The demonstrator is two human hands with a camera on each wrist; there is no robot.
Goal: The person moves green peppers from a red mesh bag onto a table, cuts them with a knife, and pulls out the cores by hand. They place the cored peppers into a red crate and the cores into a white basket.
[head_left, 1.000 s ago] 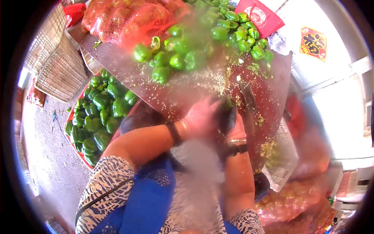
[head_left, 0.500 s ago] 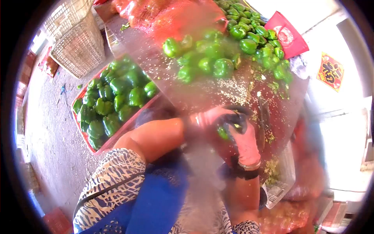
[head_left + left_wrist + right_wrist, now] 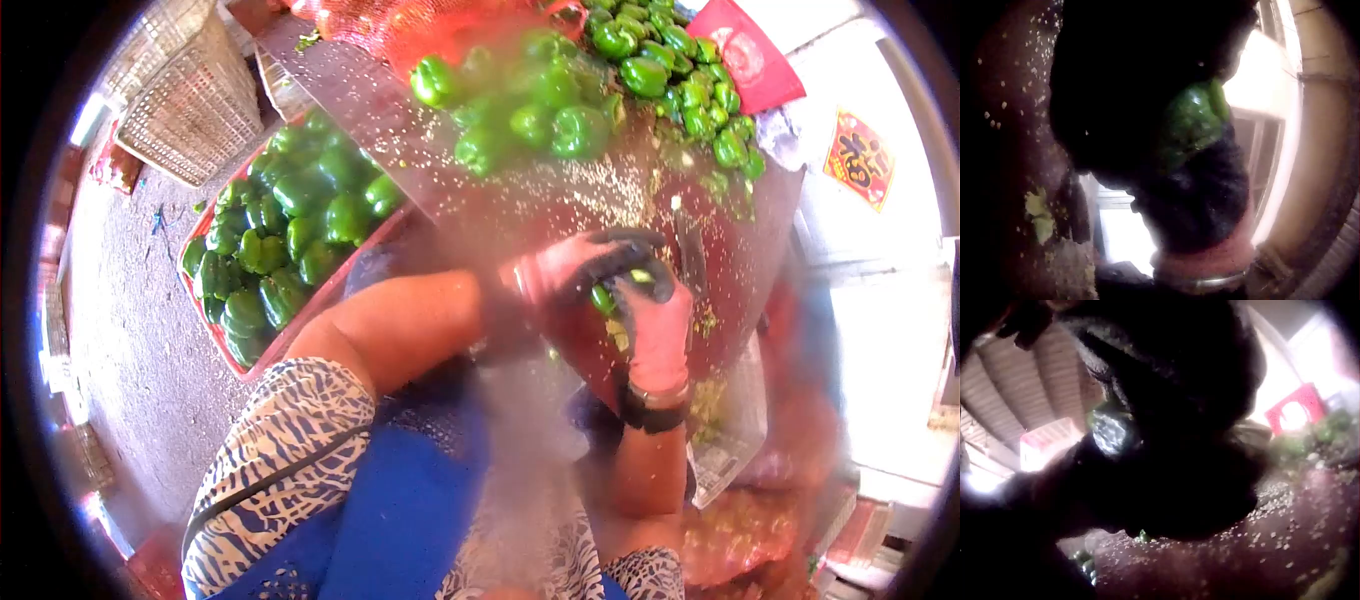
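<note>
A green pepper (image 3: 603, 299) is held above the near part of the worktop (image 3: 738, 225), between the gloved left hand (image 3: 565, 268) and right hand (image 3: 660, 325). Most of it is covered, so neither its long axis nor the direction of its stem end can be told. The fingers (image 3: 628, 238) of both hands are curled round the pepper; those of the left arch over the top, and individual fingertips cannot be made out.

The exposed skin is smooth, glossy and dark green, with a paler green patch toward the right hand; in the left wrist view a lighter edge shows at one side.

The reddish-brown worktop is strewn with pale seeds (image 3: 610, 195). Beyond lie loose peppers (image 3: 580, 132), a red mesh sack (image 3: 430, 30) and a red bag (image 3: 745, 58). To the left are a pepper-filled red crate (image 3: 300, 325) and woven baskets (image 3: 190, 115); overhead, a ribbed roof (image 3: 1022, 375).
</note>
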